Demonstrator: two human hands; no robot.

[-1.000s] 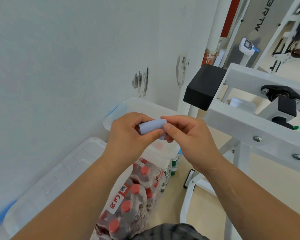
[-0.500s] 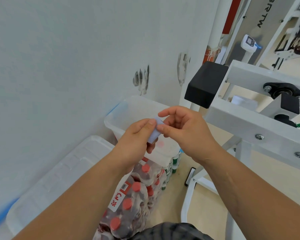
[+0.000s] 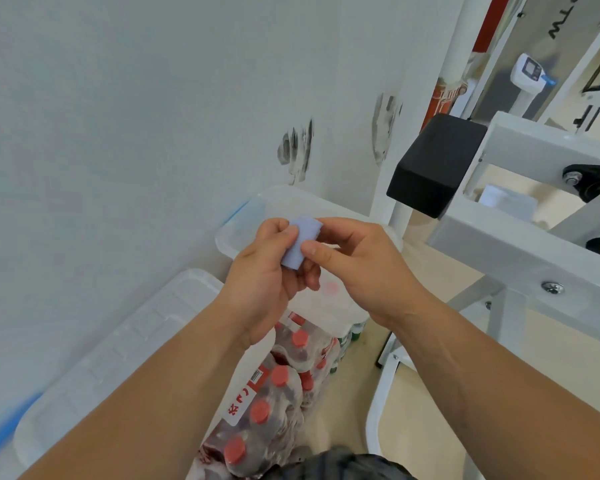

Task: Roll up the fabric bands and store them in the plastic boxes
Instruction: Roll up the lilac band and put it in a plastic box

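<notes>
A white wall [image 3: 136, 133] fills the left and far side, and a white metal frame [image 3: 534, 251] crowds in from the right. Low on the near left lies a lidded plastic box [image 3: 111, 358]; farther off, against the wall, an open plastic box [image 3: 274, 202] appears to rest on a shrink-wrapped pack of red-capped bottles [image 3: 274, 403]. Above that open box the left hand [image 3: 264, 282] and right hand [image 3: 364, 268] meet round a small rolled pale-blue fabric band [image 3: 301, 240], held tilted in the air and touching neither box. The left fingers [image 3: 284, 233] are curled round its lower part; the right thumb and forefinger are clamped on its right side. The roll looks finished and ready to drop in. The risk lies in the let-go: nothing visible fastens the loose end, so easing either grip too soon may let the band spring open. It hangs over the box's near rim, so a careless release could send it down among the bottles or onto the floor
</notes>
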